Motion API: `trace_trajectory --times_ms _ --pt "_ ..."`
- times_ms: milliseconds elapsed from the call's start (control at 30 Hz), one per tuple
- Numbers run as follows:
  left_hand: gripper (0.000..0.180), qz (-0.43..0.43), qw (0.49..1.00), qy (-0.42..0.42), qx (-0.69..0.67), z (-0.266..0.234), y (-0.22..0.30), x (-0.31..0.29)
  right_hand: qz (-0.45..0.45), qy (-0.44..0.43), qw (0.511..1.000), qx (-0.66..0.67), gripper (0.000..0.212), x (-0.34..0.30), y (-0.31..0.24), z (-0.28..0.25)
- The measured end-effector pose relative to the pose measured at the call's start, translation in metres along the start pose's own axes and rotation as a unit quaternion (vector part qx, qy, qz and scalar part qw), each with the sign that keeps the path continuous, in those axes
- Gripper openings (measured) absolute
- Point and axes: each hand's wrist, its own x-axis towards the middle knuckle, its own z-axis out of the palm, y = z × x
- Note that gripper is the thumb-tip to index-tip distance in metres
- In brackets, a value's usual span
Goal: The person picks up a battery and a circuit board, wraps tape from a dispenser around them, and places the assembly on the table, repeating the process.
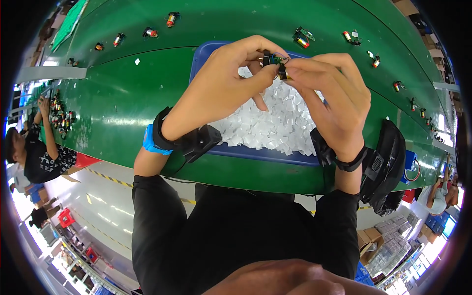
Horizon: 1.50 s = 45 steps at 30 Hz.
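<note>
Above the blue tray [260, 153], both hands meet on a small electronic assembly [270, 58] with a black part, a bit of green board and thin wires. My left hand [226, 81] grips its black end between thumb and fingers. From the other side, my right hand [337, 88] pinches a small dark and gold-coloured part of it, and the fingers cover most of that part. Many small white square pieces [268, 123] lie heaped in the tray under my hands. Each wrist wears a black strap with a black device [201, 142] on it.
Similar small assemblies with red or gold cylinders [172, 19] are spread along the far side of the green table [113, 98]. More lie clustered [61, 118] beside a co-worker [37, 152] at the left. A black bag [386, 160] sits by my right forearm.
</note>
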Motion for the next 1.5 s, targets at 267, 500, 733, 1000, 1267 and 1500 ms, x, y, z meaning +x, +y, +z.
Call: trace_trajectory --times_ms 267,500,733,1000,1267,1500 --pt "0.029 0.02 0.996 0.0 -0.087 0.002 0.011 -0.004 -0.039 0.079 0.995 -0.036 0.024 0.001 0.007 0.01" --pt "0.036 -0.023 0.999 -0.004 0.04 0.008 0.015 -0.01 -0.04 0.097 0.994 -0.039 0.024 0.001 0.003 0.009" --pt "0.032 0.031 0.997 -0.019 -0.071 0.008 0.006 -0.007 -0.039 0.073 0.996 -0.015 0.026 0.002 0.005 0.005" --pt "0.035 0.038 0.995 -0.021 -0.094 0.007 0.005 -0.004 -0.015 0.071 0.997 -0.012 0.028 0.01 -0.005 -0.005" --pt "0.034 0.147 0.977 0.012 -0.156 0.009 -0.001 0.0 0.188 0.043 0.962 0.195 0.025 -0.001 -0.01 -0.011" --pt "0.034 0.231 0.97 0.07 -0.009 0.016 -0.002 -0.001 0.245 0.046 0.925 0.287 0.021 -0.001 -0.016 -0.002"
